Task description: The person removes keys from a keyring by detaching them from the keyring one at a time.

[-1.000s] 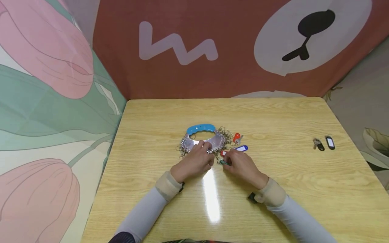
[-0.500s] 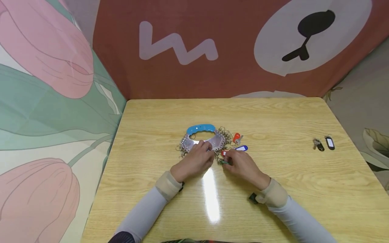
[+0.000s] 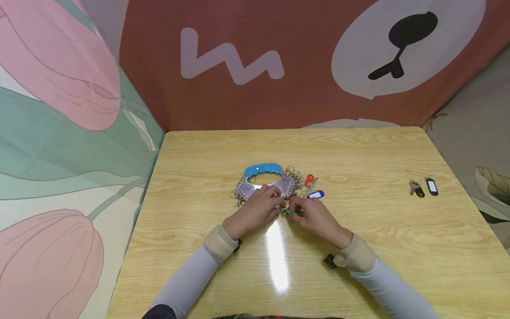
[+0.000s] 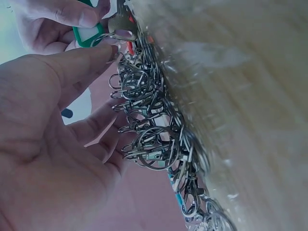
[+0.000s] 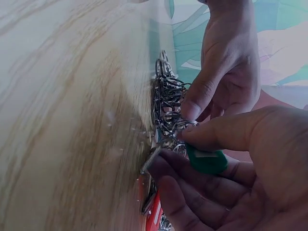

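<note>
A metal key holder with a blue handle (image 3: pixel 263 169) lies on the table, its curved edge crowded with snap hooks and split rings (image 4: pixel 139 86). My left hand (image 3: pixel 256 210) lies over the front edge, its thumb and a finger pinching a ring at the hooks. In my right hand (image 3: pixel 318 217) a green key tag (image 5: pixel 209 162) is pinched between thumb and fingers. A key (image 4: pixel 121 24) hangs by the tag, close to the left fingertips. Whether the tag's ring is joined to a hook cannot be made out.
Right of the holder lie a red key tag (image 3: pixel 309 180) with a key and a blue key tag (image 3: pixel 316 194). Another red tag (image 5: pixel 155 211) is partly hidden by the right hand. Two black key tags (image 3: pixel 432 186) are far right, one with a key.
My left thumb and finger have stretched right, towards the right hand. The right hand has shifted slightly left with the green tag, bringing the hands closer together.
</note>
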A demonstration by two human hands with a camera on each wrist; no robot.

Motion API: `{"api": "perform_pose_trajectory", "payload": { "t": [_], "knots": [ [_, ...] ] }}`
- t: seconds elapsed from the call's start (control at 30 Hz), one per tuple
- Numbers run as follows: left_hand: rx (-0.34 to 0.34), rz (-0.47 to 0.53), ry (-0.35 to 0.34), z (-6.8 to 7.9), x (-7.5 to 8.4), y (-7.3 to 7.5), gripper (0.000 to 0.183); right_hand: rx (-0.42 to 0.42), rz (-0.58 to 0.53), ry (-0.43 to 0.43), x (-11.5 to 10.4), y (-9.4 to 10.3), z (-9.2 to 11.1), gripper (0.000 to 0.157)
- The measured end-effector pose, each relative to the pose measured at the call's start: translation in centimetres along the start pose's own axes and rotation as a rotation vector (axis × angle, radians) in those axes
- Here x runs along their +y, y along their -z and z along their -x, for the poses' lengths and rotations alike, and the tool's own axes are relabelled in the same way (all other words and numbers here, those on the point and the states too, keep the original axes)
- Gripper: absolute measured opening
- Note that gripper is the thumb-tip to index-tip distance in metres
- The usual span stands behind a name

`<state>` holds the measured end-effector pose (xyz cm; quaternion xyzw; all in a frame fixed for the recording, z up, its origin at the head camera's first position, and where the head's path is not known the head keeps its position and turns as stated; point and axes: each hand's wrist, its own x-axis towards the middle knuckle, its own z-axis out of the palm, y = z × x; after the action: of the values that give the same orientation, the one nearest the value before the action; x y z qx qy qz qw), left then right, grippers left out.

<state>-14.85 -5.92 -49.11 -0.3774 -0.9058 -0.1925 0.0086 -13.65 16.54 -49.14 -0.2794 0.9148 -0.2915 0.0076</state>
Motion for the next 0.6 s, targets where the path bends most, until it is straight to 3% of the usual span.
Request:
{"api": "perform_pose_trajectory", "payload": {
  "t": [0.17, 0.4, 0.6],
  "knots": [
    [0.002, 0.034, 0.017, -0.03, -0.14, 0.28, 0.006, 0.003, -0.033, -0.022, -0.04, -0.01, -0.16, 0.016],
    [0.042, 0.093, 0.017, -0.13, -0.39, 0.43, 0.007, -0.033, -0.132, -0.055, 0.14, -0.32, -0.51, 0.011],
    [0.08, 0.1, 0.018, -0.29, -0.52, 0.27, 0.007, -0.05, -0.225, -0.04, 0.14, -0.95, -0.92, 0.022]
  ]
}}
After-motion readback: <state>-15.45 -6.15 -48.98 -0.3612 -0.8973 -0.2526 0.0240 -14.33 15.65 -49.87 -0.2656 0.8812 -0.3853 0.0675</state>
